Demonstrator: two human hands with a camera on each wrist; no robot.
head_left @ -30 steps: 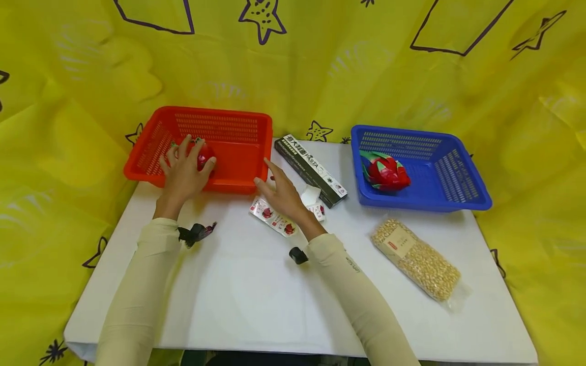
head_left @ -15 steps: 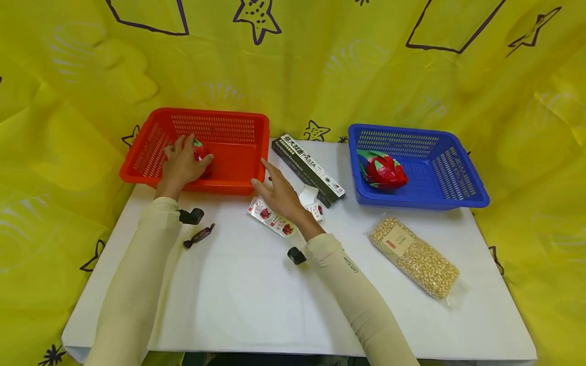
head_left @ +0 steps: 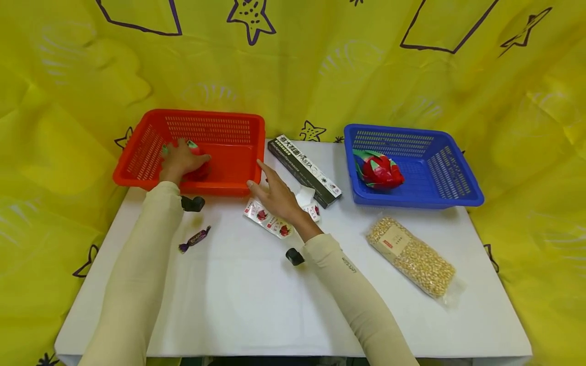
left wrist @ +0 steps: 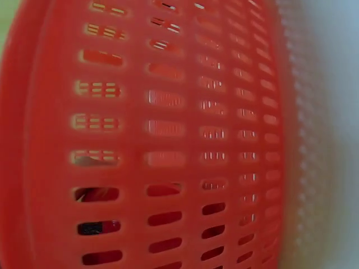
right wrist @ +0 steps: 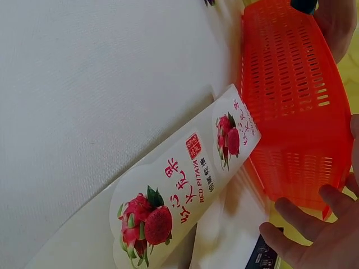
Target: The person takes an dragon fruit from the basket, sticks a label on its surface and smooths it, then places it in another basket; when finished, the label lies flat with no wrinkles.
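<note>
In the red basket (head_left: 229, 175), my left hand (head_left: 179, 160) is lowered over a red dragon fruit (head_left: 195, 150) with green tips. Its fingers curve down round the fruit, whose rest is hidden; the thumb points right. Only the basket's slotted wall (left wrist: 185, 140) fills the left wrist view. My right hand (head_left: 280, 195) lies near the basket's front right corner, fingers stretched out and thumb apart, holding nothing. Below this hand a white packet (head_left: 265, 217) printed with dragon fruit lies on the table; it shows large in the right wrist view (right wrist: 185, 179).
A dark pasta box (head_left: 304, 170) lies between the baskets. The blue basket (head_left: 439, 173) on the right holds another dragon fruit (head_left: 381, 172). In front of it is a bag of corn kernels (head_left: 412, 258). A purple wrapped candy (head_left: 195, 239) lies near my left forearm.
My left hand has sunk deeper into the red basket, its spread fingers curving down over the dragon fruit. The candy has come out from behind the left wrist. My right hand has stayed nearly still.
</note>
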